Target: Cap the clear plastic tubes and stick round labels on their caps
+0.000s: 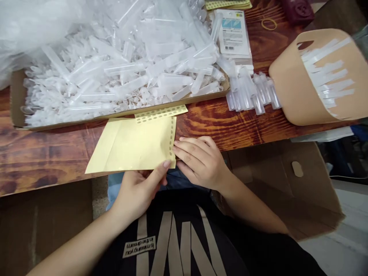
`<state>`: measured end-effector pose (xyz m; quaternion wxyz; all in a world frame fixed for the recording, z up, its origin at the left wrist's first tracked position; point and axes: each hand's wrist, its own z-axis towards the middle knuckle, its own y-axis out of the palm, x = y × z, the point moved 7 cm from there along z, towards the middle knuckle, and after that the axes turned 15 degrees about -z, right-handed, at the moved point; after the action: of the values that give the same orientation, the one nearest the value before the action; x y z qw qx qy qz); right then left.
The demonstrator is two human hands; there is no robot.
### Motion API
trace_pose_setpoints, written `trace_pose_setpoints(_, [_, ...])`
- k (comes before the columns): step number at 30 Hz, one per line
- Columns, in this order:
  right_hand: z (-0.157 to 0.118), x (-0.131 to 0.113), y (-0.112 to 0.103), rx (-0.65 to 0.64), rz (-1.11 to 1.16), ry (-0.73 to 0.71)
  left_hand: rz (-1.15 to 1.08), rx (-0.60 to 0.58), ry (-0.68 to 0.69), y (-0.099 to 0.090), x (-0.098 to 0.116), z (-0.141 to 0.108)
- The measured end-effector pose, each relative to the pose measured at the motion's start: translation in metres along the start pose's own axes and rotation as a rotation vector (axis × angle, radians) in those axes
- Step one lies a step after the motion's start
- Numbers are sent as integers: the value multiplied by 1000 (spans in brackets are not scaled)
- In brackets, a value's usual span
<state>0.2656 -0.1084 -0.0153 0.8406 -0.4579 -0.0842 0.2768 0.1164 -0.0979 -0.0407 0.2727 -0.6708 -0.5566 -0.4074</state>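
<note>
A yellow sticker sheet (135, 143) lies over the near edge of the table, with a column of small dark oval labels along its right side. My left hand (143, 186) grips its lower right corner, thumb on top and fingers underneath. At the right edge of the sheet, my right hand (202, 161) is closed with its fingers together and their tips on the label column; whether a single label is between them cannot be made out. Another strip of sticker sheet (161, 113) with rows of ovals lies just behind.
A shallow cardboard tray (120, 115) heaped with clear plastic tubes (172, 80) and small caps spans the back. Several tubes (253, 92) stand beside a tan bin (301, 92) holding white pieces. Packaged cards (234, 34) and a rubber band (269, 24) lie behind. A cardboard box (276, 184) is below right.
</note>
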Motion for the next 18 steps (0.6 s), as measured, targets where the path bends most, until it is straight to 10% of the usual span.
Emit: trace_pose_setpoints(18, [21, 13, -29, 73, 176, 102, -153, 122, 19, 10, 15, 3])
